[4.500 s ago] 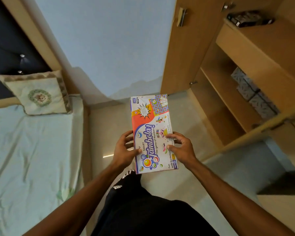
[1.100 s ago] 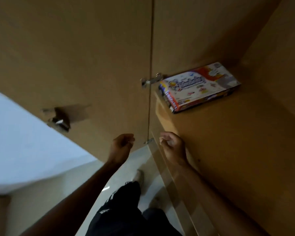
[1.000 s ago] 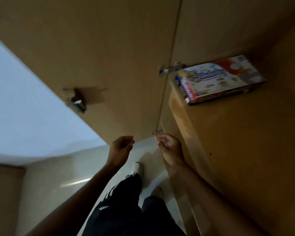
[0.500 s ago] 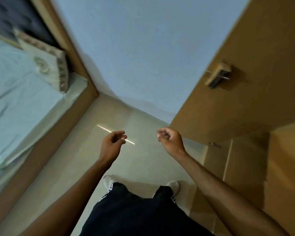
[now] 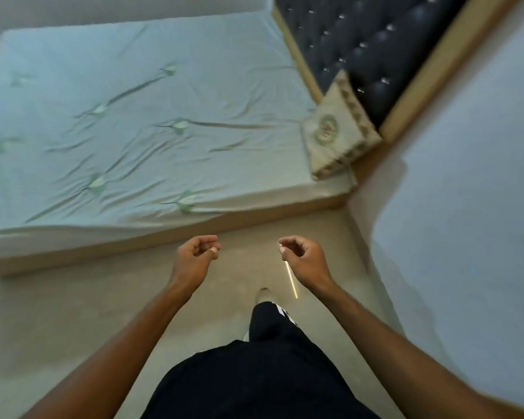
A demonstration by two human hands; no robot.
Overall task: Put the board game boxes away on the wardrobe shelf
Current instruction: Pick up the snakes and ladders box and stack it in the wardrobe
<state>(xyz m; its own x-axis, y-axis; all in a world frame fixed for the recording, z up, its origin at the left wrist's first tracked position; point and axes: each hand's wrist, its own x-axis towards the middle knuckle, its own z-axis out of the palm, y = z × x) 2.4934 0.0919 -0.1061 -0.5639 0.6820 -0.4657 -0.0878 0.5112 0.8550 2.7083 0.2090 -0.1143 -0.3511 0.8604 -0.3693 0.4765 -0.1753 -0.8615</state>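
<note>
Both hands hang empty over the beige floor (image 5: pixel 103 297), held near the body: the left hand (image 5: pixel 194 258) and right hand (image 5: pixel 303 258) are loosely curled, gripping nothing. Farther off lies a bed (image 5: pixel 133 116) with a pale green sheet; at its right end a cushion (image 5: pixel 336 137) leans on the dark tufted headboard (image 5: pixel 375 49). I cannot tell where the board game boxes are

My left hand (image 5: pixel 194 257) and right hand (image 5: pixel 304 258), loosely curled and holding nothing, hang apart above the floor (image 5: pixel 73 313), with open passage between and beside them. Ahead, the bed (image 5: pixel 133 116) and its wooden frame (image 5: pixel 118 246) bar the way low down. A pillow (image 5: pixel 336 131) leans against the headboard (image 5: pixel 375 49) at the bed's right corner. The wall (image 5: pixel 466 176) closes my right side.
</note>
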